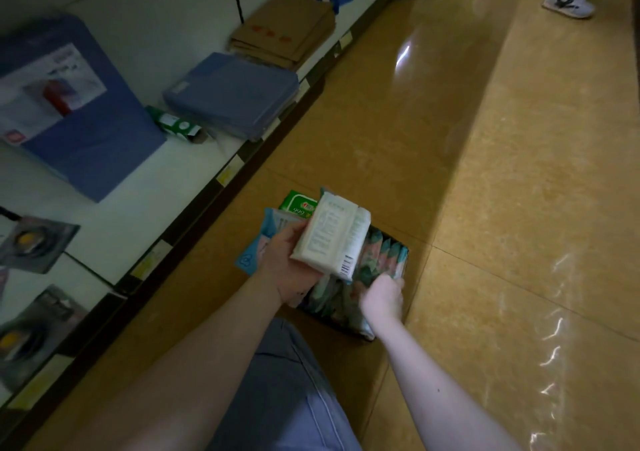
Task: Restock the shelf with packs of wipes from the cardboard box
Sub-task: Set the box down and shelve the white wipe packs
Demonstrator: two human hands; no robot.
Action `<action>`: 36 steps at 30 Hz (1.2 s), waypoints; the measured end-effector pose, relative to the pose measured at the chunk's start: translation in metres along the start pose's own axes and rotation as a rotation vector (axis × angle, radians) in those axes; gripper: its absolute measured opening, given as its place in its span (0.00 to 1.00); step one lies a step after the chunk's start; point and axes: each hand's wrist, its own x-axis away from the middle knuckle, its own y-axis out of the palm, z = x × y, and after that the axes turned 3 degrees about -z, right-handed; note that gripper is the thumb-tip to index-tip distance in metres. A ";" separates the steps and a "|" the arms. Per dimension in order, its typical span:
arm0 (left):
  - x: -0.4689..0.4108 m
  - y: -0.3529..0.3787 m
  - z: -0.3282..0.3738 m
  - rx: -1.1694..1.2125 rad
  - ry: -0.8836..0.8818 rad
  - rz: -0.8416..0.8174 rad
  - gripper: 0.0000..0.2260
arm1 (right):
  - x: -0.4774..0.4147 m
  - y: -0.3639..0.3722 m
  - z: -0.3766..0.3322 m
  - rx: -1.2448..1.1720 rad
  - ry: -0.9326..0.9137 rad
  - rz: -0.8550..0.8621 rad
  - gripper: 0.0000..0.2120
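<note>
A tan tiled floor (450, 138) fills the right of the frame, and a white shelf (145, 187) runs diagonally along the left, carrying blue packs (232, 100) and flat cardboard (284, 31). At lower centre the box (377, 256) sits on the floor, packed with upright wipes (388, 253). My left hand (287, 263) is clamped around a white pack (332, 235), held above the box's left end. My right hand (382, 296) reaches down into the box, fingers curled onto the wipes there; whether they have closed on one I cannot tell.

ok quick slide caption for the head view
Left hand holds white wipes packs while right hand reaches into the box.
</note>
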 end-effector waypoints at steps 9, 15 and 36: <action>0.020 0.013 0.026 0.036 0.083 -0.080 0.21 | 0.011 -0.031 -0.060 -0.153 -0.178 0.048 0.15; 0.063 0.032 0.071 -0.120 0.302 -0.075 0.10 | 0.039 -0.047 -0.119 -0.636 -0.461 0.007 0.12; 0.300 0.070 0.299 -0.522 1.131 0.255 0.07 | 0.219 -0.088 -0.399 -0.974 -1.031 -0.475 0.20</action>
